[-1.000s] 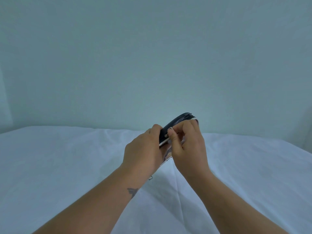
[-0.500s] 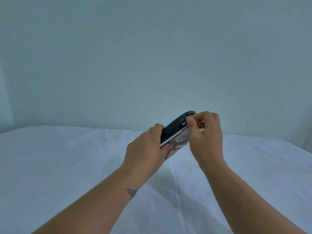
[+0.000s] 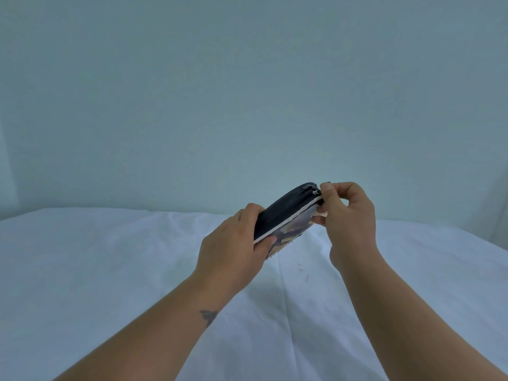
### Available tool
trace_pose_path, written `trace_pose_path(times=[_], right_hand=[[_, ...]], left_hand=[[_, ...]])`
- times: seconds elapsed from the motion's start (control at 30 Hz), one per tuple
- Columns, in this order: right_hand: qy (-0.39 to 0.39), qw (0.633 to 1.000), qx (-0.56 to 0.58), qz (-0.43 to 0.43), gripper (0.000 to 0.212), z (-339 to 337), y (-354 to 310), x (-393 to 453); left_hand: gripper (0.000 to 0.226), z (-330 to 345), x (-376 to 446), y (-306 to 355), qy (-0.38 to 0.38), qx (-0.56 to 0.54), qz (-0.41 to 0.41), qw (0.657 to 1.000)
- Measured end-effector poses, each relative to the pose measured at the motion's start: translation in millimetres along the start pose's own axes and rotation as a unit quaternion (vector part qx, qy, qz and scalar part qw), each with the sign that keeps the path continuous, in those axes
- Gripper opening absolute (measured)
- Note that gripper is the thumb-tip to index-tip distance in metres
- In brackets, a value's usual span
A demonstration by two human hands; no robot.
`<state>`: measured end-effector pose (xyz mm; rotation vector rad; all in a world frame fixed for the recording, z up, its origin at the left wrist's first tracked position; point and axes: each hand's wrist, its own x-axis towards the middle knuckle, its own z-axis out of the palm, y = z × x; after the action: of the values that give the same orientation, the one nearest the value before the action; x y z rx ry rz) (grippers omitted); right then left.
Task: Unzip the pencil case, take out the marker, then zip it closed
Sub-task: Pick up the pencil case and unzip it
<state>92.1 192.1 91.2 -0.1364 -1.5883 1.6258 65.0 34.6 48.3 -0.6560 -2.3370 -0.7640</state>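
Two bare forearms reach forward over a white cloth (image 3: 110,270). Left hand (image 3: 231,251) grips the near end of the pencil case (image 3: 283,215), held tilted above the cloth; right hand (image 3: 346,215) pinches the zipper pull (image 3: 319,191) at its far end. Beyond, a plain pale wall (image 3: 247,92).

No legible text anywhere — not even on the pencil case (image 3: 286,215).

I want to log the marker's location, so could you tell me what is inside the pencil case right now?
Nothing inside shows. The pencil case is held between the left hand and the right hand, its walls hiding the inside; no marker is visible.
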Motion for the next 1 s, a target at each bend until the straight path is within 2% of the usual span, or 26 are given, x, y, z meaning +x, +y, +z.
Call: trace_pose_path(times=[0.07,0.17,0.33,0.47,0.63,0.83,1.0], right_hand=[[-0.008,1.0,-0.009,-0.029,0.012,1.3,-1.5,-2.8],[-0.031,0.992,-0.039,-0.117,0.013,4.8,-6.2,-11.5],[-0.089,0.955,-0.061,-0.276,0.023,15.4,-14.8,-34.9],[-0.106,0.939,-0.071,-0.321,0.02,19.2,-15.7,-40.5],[-0.075,0.962,-0.047,-0.257,0.023,16.0,-18.4,-34.2],[-0.05,0.995,0.044,-0.076,0.017,11.8,-24.5,-23.1],[-0.044,0.989,0.115,0.079,0.018,4.7,-27.2,-11.2]], left_hand=[[0.031,-2.0,0.6,-0.8,0.002,-0.015,-0.013,1.0],[0.033,-5.0,2.1,1.1,0.014,-0.039,-0.03,0.999],[0.043,-7.6,4.3,3.1,0.053,-0.098,-0.051,0.992],[0.043,-10.0,3.5,-0.1,0.097,-0.132,-0.034,0.986],[0.025,-7.3,3.8,1.0,0.105,-0.105,-0.004,0.989],[0.024,-6.2,2.1,-0.1,0.094,-0.129,-0.009,0.987],[0.021,-5.9,1.7,0.6,0.092,-0.167,0.006,0.982]])
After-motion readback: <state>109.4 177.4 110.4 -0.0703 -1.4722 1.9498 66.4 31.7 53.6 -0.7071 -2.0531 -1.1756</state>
